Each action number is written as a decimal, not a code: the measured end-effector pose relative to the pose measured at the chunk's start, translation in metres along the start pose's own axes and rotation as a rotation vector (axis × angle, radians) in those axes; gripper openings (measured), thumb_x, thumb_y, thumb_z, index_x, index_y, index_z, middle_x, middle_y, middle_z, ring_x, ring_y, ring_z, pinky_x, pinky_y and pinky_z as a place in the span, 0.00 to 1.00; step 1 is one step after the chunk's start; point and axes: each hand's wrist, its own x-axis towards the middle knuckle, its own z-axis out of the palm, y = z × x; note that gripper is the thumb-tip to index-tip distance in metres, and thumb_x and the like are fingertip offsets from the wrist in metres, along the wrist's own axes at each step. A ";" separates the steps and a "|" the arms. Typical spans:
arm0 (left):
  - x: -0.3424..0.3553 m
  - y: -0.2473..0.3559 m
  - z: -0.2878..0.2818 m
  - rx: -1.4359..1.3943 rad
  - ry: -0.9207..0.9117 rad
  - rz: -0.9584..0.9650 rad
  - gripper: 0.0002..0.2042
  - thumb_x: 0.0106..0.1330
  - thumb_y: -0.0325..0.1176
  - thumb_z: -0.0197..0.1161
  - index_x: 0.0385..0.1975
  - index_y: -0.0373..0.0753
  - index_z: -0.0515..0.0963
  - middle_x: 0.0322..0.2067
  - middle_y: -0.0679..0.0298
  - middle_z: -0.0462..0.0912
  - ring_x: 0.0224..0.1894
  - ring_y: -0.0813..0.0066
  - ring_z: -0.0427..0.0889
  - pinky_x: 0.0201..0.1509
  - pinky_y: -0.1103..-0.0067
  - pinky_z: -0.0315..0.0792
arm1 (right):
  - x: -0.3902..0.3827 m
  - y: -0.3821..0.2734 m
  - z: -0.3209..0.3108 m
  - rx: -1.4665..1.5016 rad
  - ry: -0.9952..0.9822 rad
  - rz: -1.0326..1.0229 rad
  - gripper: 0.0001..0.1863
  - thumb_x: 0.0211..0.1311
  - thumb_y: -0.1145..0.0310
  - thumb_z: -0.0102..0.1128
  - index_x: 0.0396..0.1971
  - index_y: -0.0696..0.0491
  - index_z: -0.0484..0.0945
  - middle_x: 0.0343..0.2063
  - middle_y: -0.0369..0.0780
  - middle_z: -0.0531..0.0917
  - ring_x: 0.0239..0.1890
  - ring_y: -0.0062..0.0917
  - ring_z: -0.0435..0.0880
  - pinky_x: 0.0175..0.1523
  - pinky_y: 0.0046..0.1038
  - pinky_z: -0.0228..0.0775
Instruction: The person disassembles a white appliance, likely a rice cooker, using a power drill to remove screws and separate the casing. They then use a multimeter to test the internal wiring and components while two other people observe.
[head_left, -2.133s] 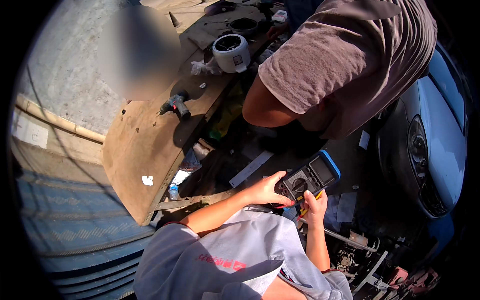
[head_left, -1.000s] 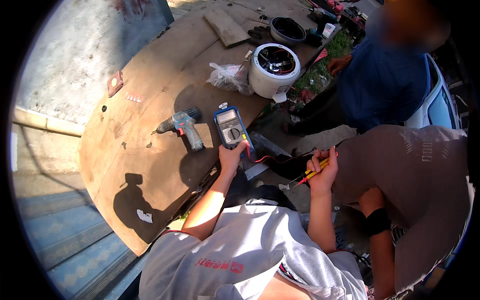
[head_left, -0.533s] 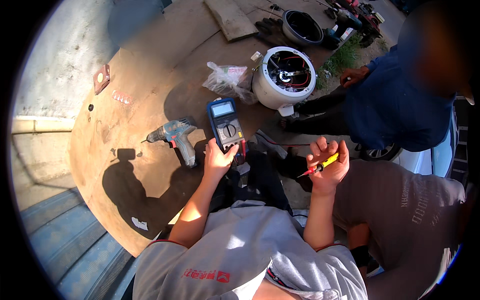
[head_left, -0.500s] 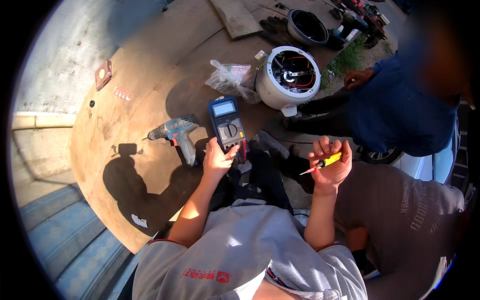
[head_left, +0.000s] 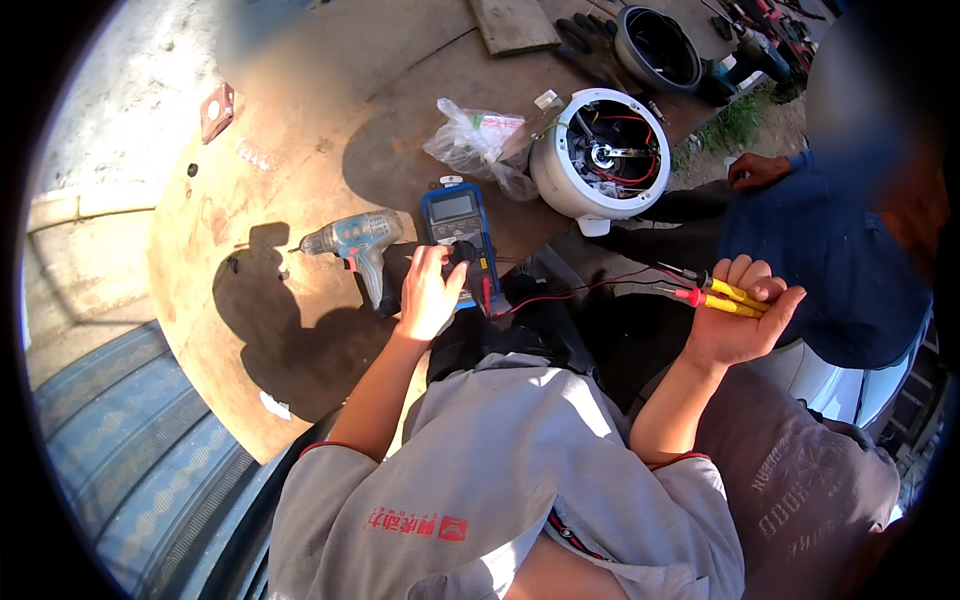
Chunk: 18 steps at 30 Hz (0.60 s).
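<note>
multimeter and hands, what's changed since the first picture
The multimeter, earlier between both hands, is now at the edge of the table, with the left hand at its dial. The right hand has moved off rightward, holding two yellow-handled probes. The drill and white appliance stay on the table.

The grey shirt point(head_left: 470, 425) has red-trimmed sleeves point(head_left: 328, 482) and red print point(head_left: 414, 525).
</note>
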 end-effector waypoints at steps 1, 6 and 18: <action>0.004 0.000 0.004 0.012 0.008 0.023 0.15 0.58 0.31 0.69 0.41 0.33 0.74 0.35 0.53 0.76 0.36 0.55 0.81 0.40 0.67 0.76 | 0.003 -0.009 0.007 -0.088 -0.021 -0.120 0.29 0.76 0.49 0.37 0.18 0.53 0.69 0.16 0.34 0.64 0.20 0.19 0.53 0.26 0.26 0.45; 0.015 -0.009 0.012 0.052 0.020 0.188 0.15 0.57 0.29 0.70 0.40 0.32 0.75 0.34 0.52 0.76 0.33 0.56 0.79 0.37 0.68 0.75 | 0.004 -0.047 0.004 -0.668 -0.164 -0.622 0.30 0.77 0.49 0.32 0.48 0.58 0.79 0.43 0.47 0.75 0.44 0.32 0.76 0.44 0.35 0.74; 0.013 -0.006 0.015 0.142 -0.098 0.019 0.15 0.58 0.30 0.68 0.41 0.30 0.74 0.37 0.52 0.76 0.37 0.60 0.77 0.44 0.69 0.73 | 0.021 -0.077 0.014 -0.905 -0.023 -0.781 0.34 0.71 0.49 0.45 0.69 0.57 0.59 0.73 0.51 0.48 0.75 0.43 0.45 0.74 0.46 0.36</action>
